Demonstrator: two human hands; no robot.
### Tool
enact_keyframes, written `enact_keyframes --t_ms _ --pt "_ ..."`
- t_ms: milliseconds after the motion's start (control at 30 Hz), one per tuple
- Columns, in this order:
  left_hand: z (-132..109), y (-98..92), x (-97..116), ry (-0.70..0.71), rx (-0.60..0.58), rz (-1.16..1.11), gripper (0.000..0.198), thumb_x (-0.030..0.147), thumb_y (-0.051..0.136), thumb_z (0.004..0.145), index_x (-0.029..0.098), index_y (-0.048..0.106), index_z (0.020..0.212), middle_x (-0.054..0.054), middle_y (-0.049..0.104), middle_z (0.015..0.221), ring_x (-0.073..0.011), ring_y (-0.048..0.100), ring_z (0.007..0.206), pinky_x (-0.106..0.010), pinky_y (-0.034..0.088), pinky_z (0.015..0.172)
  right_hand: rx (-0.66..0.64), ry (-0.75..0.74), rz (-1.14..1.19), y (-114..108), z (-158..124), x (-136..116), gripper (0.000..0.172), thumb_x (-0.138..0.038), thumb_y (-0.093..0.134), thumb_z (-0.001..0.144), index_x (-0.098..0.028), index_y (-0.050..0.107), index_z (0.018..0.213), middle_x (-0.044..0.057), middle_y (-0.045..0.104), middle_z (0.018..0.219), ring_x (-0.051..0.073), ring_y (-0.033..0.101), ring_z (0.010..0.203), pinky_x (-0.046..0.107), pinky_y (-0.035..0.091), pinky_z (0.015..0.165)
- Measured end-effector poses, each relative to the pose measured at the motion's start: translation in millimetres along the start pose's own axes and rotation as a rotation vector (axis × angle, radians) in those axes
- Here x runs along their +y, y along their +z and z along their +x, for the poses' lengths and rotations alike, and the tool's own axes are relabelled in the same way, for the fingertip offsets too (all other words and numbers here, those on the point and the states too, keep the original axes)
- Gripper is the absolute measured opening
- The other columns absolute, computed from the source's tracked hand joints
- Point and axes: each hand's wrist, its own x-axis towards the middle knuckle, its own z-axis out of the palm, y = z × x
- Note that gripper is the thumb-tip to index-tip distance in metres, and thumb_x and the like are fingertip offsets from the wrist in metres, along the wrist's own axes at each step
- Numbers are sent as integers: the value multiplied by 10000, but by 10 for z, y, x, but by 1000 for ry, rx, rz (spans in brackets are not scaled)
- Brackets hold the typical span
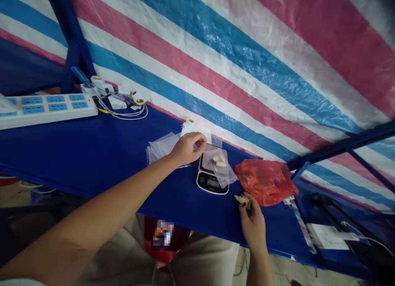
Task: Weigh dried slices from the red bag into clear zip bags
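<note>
My left hand (187, 147) reaches across the blue table (92, 154) with fingers pinched on the edge of a clear plastic bag (220, 166). That bag lies on a small digital scale (212, 175) and holds a few pale pieces (219, 159). More clear bags (162, 148) are stacked just left of the hand. My right hand (252, 220) is at the table's front edge, closed on a small beige piece (242, 201). It sits right beside a red plastic bag (265, 181).
A white power strip (46, 109) with blue sockets lies at the back left, next to white clips and cables (123, 101). A striped tarp (247, 51) forms the back wall. Cables and a white box (327, 236) lie at the right.
</note>
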Motion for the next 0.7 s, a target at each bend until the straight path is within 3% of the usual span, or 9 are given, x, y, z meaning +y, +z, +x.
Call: enact_keyframes --t_ms 167,433,700 --pt "6 20 49 63 -59 88 71 158 537 885 192 596 865 5 618 729 -136 572 700 -320 457 724 127 32 -76 22 -171 -36 534 -567 655 839 -195 629 1222 132 732 1167 278 687 1087 397 501 970" --pt "-8 37 77 78 -66 76 72 156 528 891 199 586 883 -2 618 745 -142 570 714 -314 461 714 239 129 148 90 -208 -52 610 -616 706 804 -154 639 1197 155 731 1144 273 710 1040 387 550 933" --pt "-7 47 163 148 -162 140 81 173 490 916 209 551 878 -11 600 746 -151 532 702 -321 435 688 151 215 377 124 -116 -224 578 -581 807 721 -148 648 1068 97 741 956 216 703 764 291 572 603"
